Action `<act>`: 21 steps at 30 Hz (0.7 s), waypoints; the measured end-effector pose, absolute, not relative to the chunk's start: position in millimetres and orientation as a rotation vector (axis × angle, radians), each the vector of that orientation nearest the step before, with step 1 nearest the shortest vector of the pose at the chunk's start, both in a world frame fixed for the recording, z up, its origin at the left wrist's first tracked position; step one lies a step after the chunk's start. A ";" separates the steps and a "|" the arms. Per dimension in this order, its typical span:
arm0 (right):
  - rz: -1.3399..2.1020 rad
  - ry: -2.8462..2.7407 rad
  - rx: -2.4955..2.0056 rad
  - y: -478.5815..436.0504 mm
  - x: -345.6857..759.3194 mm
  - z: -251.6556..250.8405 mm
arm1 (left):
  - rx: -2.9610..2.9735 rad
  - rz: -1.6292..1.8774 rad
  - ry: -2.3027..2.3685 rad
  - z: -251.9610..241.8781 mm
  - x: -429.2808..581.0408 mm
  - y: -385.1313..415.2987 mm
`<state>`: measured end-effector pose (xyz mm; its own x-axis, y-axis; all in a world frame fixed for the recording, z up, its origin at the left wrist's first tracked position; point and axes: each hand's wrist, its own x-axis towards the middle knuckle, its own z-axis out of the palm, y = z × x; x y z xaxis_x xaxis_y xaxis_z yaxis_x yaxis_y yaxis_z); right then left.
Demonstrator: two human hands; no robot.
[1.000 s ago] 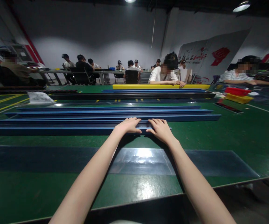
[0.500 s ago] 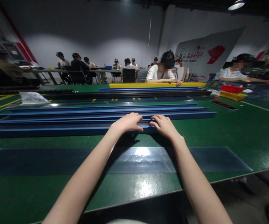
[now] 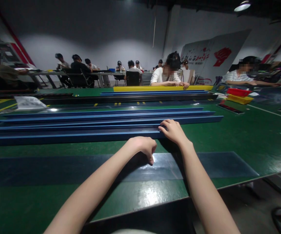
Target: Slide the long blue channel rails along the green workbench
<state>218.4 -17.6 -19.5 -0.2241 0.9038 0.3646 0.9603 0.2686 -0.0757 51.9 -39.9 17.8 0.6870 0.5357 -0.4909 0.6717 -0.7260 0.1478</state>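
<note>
My right hand (image 3: pixel 173 130) is at the right end of the nearest long blue channel (image 3: pixel 82 137), its fingers bent and its thumb against the channel's end. Closer to me, my left hand (image 3: pixel 145 146) hangs over the clear plastic strip (image 3: pixel 208 164), palm down. Its fingers curl downward and the thumb points at the strip, apart from the fingers. Nothing shows in the left hand; contact between thumb and strip cannot be made out. The strip lies flat on the green table (image 3: pixel 259 139), parallel to the channel.
Behind lie more blue channels (image 3: pixel 198 120), a black bar (image 3: pixel 140 98) and a yellow profile (image 3: pixel 198 87) with a co-worker (image 3: pixel 159 76) leaning over it. To the right are a phone (image 3: pixel 230 109), a red tray (image 3: pixel 239 92) and a yellow tray (image 3: pixel 239 99). The table's front edge slants nearby.
My left hand has left the blue channel and come down toward me over the clear strip, fingers turned downward. My right hand stays at the channel's end. The view has shifted slightly.
</note>
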 end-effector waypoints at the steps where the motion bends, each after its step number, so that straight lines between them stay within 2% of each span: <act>1: -0.230 -2.212 -1.701 -17.6 218.4 -19.3 | 2.590 -0.621 0.947 17.5 53.0 -40.6; 21: -0.220 -2.243 -1.677 -18.3 216.5 -18.9 | 2.599 -0.495 0.927 -1.8 50.0 -28.5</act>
